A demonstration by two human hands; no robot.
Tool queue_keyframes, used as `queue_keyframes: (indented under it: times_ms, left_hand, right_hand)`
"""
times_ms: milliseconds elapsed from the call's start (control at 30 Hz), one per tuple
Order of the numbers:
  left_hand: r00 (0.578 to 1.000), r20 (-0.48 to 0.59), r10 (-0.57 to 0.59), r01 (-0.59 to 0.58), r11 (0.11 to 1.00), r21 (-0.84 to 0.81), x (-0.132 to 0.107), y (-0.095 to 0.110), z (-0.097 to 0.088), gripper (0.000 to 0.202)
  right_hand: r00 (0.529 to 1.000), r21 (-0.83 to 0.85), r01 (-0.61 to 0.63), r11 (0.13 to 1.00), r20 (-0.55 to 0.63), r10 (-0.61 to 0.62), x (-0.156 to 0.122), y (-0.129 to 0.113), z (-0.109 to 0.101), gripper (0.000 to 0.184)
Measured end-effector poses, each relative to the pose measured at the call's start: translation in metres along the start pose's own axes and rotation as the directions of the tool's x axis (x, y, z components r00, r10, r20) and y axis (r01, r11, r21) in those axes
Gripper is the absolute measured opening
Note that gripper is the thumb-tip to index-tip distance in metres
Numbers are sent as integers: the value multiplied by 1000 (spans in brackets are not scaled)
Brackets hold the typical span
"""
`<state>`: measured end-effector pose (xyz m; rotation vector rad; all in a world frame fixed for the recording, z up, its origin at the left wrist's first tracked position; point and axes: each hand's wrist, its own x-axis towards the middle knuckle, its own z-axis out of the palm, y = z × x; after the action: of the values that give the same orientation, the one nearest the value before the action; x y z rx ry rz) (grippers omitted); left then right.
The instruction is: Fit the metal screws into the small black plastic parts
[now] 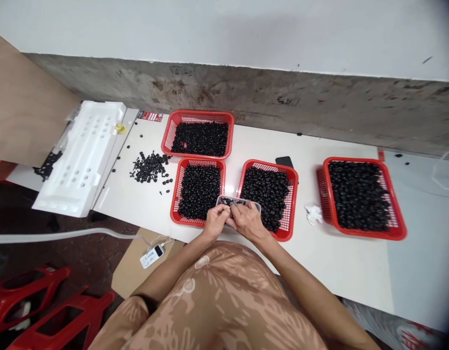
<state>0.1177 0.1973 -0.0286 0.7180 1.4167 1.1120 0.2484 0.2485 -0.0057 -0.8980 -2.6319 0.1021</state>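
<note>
Both hands meet over a small clear plastic tub of little black parts, which sits between two red baskets. My left hand has its fingers pinched together at the tub's near side; what they hold is too small to name. Close against it, my right hand curls its fingers over the tub, and its fingertips are partly hidden. The left red basket holds black round pieces. More black round pieces fill the right red basket.
Behind stands a red basket of small black parts; another red basket is far right. A loose black pile lies left, before a white foam tray. Crumpled tissue and a dark phone-like object lie on the table.
</note>
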Motion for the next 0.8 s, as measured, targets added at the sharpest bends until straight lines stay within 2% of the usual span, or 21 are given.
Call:
queue_keyframes:
  times_ms: [100, 200, 400, 467, 633, 800]
  left_hand:
    - [1000, 1, -11, 11, 1000, -5, -1, 1, 0, 25]
    - [999, -7, -48, 47, 997, -69, -1, 2, 0, 26]
    - [997, 8, -77, 78, 991, -107, 0, 4, -3, 29]
    - [997, 28, -74, 76, 992, -96, 0, 4, -3, 29]
    - [998, 7, -64, 64, 996, -68, 0, 6, -2, 29]
    - [997, 13, -71, 72, 994, -85, -2, 7, -3, 29]
  right_hand:
    - [999, 47, -4, 999, 33, 3, -1, 4, 1, 40]
    - [996, 197, -40, 980, 82, 25, -2, 10, -4, 33]
    - [993, 533, -96, 841, 115, 41, -5, 20, -16, 32]
    - [992, 552, -117, 826, 99, 74, -6, 19, -15, 30]
    - [982, 475, -162, 865, -8, 188, -11, 8, -4, 27]
    - [969, 412, -225, 883, -1, 247, -16, -3, -1, 27]
